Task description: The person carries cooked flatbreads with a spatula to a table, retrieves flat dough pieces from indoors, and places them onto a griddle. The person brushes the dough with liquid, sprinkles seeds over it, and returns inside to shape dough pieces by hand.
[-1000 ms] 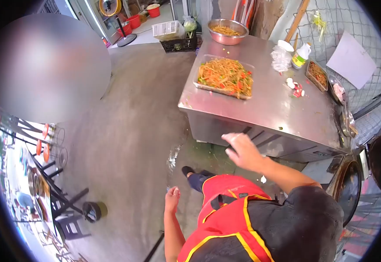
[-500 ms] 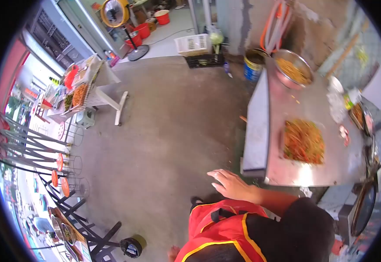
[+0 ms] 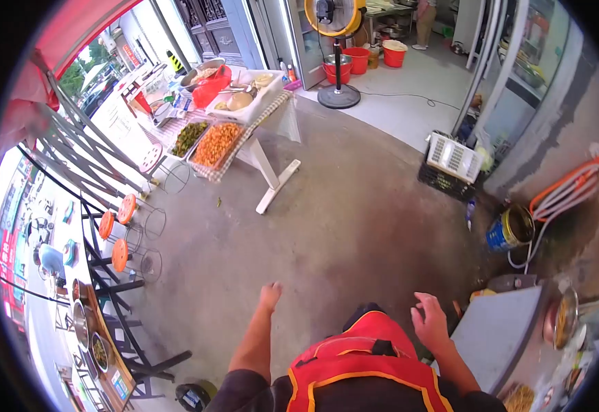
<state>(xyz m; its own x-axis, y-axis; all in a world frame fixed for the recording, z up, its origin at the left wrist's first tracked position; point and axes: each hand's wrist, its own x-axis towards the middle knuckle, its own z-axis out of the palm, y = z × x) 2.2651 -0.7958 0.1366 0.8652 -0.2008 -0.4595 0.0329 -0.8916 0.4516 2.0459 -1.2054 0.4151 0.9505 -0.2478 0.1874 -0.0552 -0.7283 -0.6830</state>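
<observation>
Concrete floor spreads out beneath and ahead of both my hands, with a doorway to a lit room beyond them. Farthest to my left, well apart from my left hand, a long wooden table holds metal bowls, one with food in it. Orange stools stand just beyond that table. A black bin sits on the floor, nearer to me than my left hand. Ahead and to the left of that hand, a table with a checked cloth carries a tray of green food beside a tray of orange food.

My left hand hangs over bare floor, its fingers curled in; I cannot tell whether anything is inside them. Far ahead, between my hands, is a yellow fan. My red apron lies between my forearms. Red buckets stand in the doorway, right of the fan.

My right hand is empty, fingers loosely spread. Ahead of it, a white basket rests on a black crate. Just to its right is the grey counter, nearest to that hand. A blue can stands past the counter's far end; farther right are a metal bowl of yellowish food and a coiled hose.
</observation>
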